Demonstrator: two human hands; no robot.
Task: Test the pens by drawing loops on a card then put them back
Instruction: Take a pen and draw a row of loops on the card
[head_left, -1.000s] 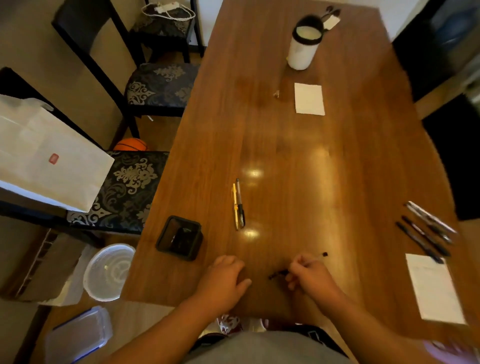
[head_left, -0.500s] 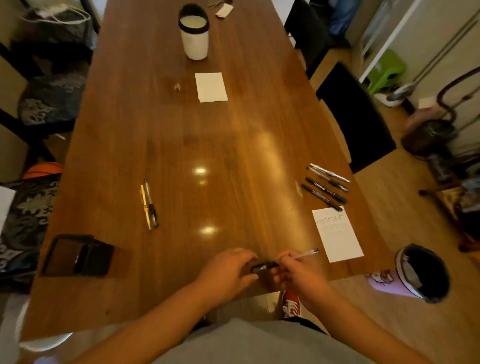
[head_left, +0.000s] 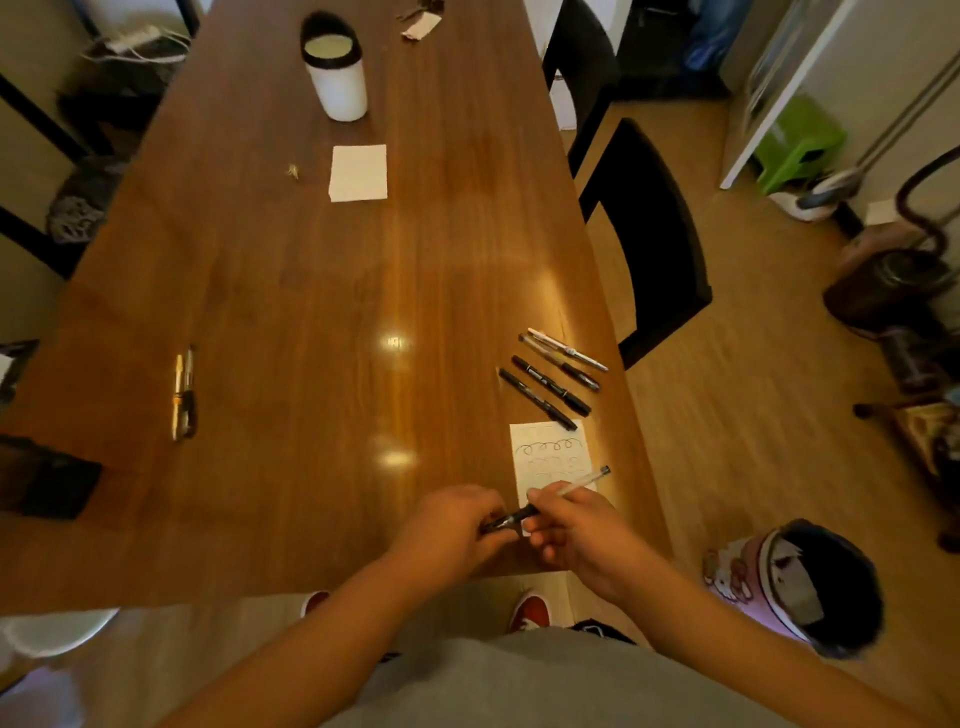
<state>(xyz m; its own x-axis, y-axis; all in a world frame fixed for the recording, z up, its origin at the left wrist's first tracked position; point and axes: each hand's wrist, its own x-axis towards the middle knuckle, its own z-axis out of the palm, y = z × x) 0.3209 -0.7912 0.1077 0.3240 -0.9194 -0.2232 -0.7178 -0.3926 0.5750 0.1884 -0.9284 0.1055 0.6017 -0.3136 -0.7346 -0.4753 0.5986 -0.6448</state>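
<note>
Holding a slim clear-barrelled pen with a dark front end, we have both hands just above the near edge of the long brown wooden table. The left hand has a closed grip, its fingertips pinching the dark end. The right hand is curled round the clear barrel, whose tail points far and right over the small white card. We take the dark end for a cap, but we cannot tell whether it is coming off or going on.

The card lies near the table's right edge, just beyond our right hand. It carries one bold row of loops and what look like fainter rows below, so some testing is done. A row of four pens, dark and pale, lies just beyond the card, the nearest touching its far edge. Two pens, one yellow and one dark, lie side by side well apart on the left. Near them, at the left edge, lies a black square holder.

No pen can be seen back in the holder, so by our reckoning the putting back is wholly left, and perhaps this pen's loops too.
</note>
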